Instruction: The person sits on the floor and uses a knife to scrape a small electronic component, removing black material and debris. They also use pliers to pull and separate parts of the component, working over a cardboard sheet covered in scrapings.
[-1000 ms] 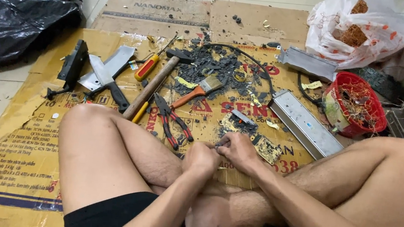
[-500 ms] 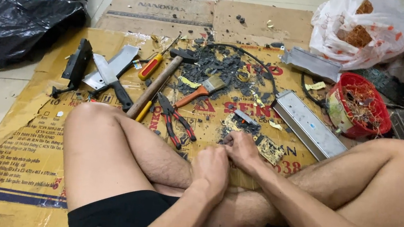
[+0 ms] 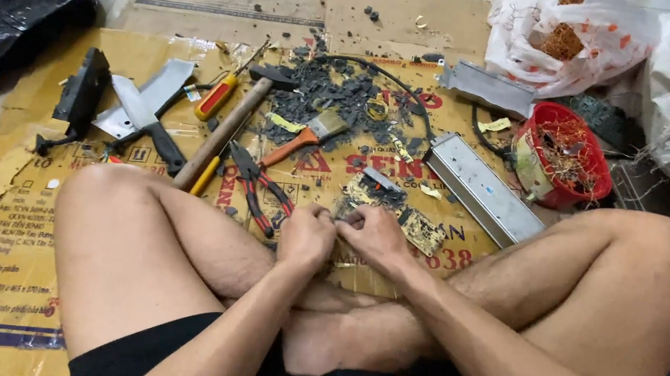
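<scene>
Head view: at the centre of the frame the left hand (image 3: 306, 237) and the right hand (image 3: 374, 238) meet just above the crossed legs, both curled closed with fingertips pinching a small piece between them — too small to tell what it is. Just above the hands lies a broken circuit board (image 3: 399, 211) on the flattened cardboard (image 3: 1, 203). Left of the hands sit red-handled pliers (image 3: 260, 192), and further up-left a wooden-handled hammer (image 3: 225, 131), a cleaver (image 3: 147, 118) and a red-and-yellow screwdriver (image 3: 218, 97). Above centre, an orange-handled paintbrush (image 3: 307, 135) rests on a heap of dark scraps (image 3: 345, 94). Right of the board lies a long grey metal casing (image 3: 484, 189); beyond it, at right — a red basket (image 3: 567, 154) full of wire bits.
</scene>
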